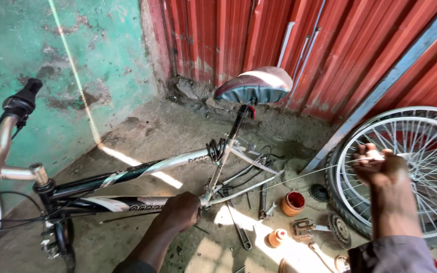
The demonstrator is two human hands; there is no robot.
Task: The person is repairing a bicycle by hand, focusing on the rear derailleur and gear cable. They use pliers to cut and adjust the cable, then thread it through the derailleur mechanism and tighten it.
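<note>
left hand (179, 211): fist closed round the frame (142, 172) low down, near the cranks.
right hand (378, 164): raised, pinching a thin cable (299, 177) pulled taut toward the frame.
wheel (410, 167): leaning by the red wall, behind the right hand.
floor: wrench (238, 230), pot (293, 203), pedal (304, 228).

A black-and-white bicycle frame (127, 174) stands upright — rear wheel off, thin cable (304, 176) stretched taut rightward.

Bare floor (178, 126) behind frame (142, 172) open; tools (238, 227), wheel (405, 167) crowd right (tight).
</note>
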